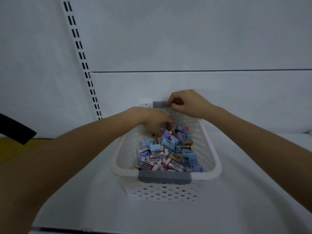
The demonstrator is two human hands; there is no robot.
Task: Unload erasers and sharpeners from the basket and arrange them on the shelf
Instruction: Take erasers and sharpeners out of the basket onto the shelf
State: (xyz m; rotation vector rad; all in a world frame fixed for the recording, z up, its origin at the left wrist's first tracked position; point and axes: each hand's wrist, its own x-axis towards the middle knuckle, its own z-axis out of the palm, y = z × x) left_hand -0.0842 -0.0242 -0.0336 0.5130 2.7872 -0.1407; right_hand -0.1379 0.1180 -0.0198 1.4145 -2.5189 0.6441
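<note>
A white perforated basket (116, 168) with grey handles stands on the white shelf (244, 191). It holds a heap of white-sleeved erasers (146, 163), pastel blue sharpeners (170, 142), pink ones and tan sharpeners (176, 157). My left hand (152, 120) reaches into the far end of the heap, fingertips curled down among the pieces; whether it grips one is hidden. My right hand (187, 103) hovers over the far grey handle (159, 104), fingers closed around something small and brownish.
The shelf's white back panel rises right behind the basket. A slotted upright (84, 65) runs down at the left. Beyond the shelf's left edge are a dark object (15, 130) and a yellow surface (10, 149).
</note>
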